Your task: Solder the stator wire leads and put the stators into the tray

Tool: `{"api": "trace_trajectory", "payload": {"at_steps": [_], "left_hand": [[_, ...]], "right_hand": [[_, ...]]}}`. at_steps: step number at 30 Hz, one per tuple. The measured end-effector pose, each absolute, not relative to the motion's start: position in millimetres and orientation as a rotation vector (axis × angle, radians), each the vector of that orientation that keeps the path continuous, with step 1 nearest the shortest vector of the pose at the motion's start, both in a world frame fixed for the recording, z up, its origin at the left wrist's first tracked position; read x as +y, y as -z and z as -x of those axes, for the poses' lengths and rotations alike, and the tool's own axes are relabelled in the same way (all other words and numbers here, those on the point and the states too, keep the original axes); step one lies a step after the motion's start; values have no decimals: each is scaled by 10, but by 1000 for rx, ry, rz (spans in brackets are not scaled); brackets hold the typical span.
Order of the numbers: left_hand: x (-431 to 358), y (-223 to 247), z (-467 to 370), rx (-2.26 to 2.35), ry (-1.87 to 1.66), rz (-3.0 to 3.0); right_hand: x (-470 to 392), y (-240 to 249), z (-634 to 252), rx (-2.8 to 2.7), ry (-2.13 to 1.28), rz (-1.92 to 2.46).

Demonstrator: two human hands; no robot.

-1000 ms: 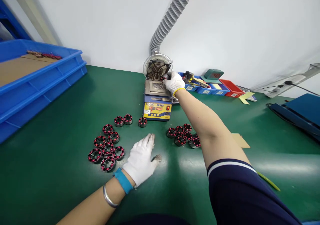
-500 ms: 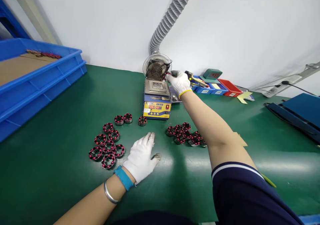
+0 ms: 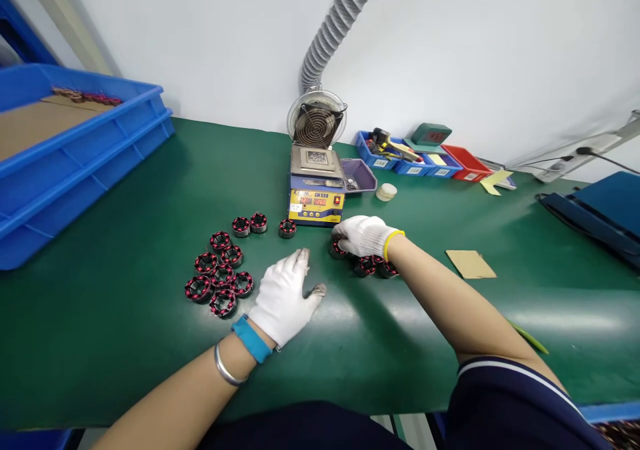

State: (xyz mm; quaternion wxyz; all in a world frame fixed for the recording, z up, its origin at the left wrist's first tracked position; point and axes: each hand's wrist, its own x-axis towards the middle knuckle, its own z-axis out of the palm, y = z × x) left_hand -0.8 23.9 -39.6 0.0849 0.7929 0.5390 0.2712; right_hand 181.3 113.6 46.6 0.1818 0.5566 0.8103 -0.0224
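Observation:
My left hand [image 3: 285,297], in a white glove with soiled fingertips, lies flat on the green table with the thumb spread, holding nothing. My right hand [image 3: 363,235], gloved in white too, is closed around a motor stator [image 3: 338,249] with red windings at the left end of the right-hand group. It hides part of that group; another stator [image 3: 365,266] shows below it. Left of my left hand sits a cluster of several stators [image 3: 222,275]. One single stator [image 3: 287,228] stands at the front left corner of a yellow-and-blue solder pot [image 3: 316,205].
Behind the pot, a fan [image 3: 316,127] sits before a grey duct hose [image 3: 340,23]. A purple tray [image 3: 361,174], blue bins [image 3: 380,161], a red bin [image 3: 466,163] and a round white container [image 3: 386,192] stand right. A large blue crate [image 3: 100,143] occupies the left.
My right hand has come down from near the fan with a stator to the right-hand group. My left hand stays flat in place. The camera view has shifted slightly.

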Motion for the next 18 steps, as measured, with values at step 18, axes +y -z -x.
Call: {"api": "trace_trajectory", "payload": {"at_steps": [18], "left_hand": [[367,378,52,1832,-659,-2119]], "right_hand": [[587,43,-1458,2748,373,-1647]]}}
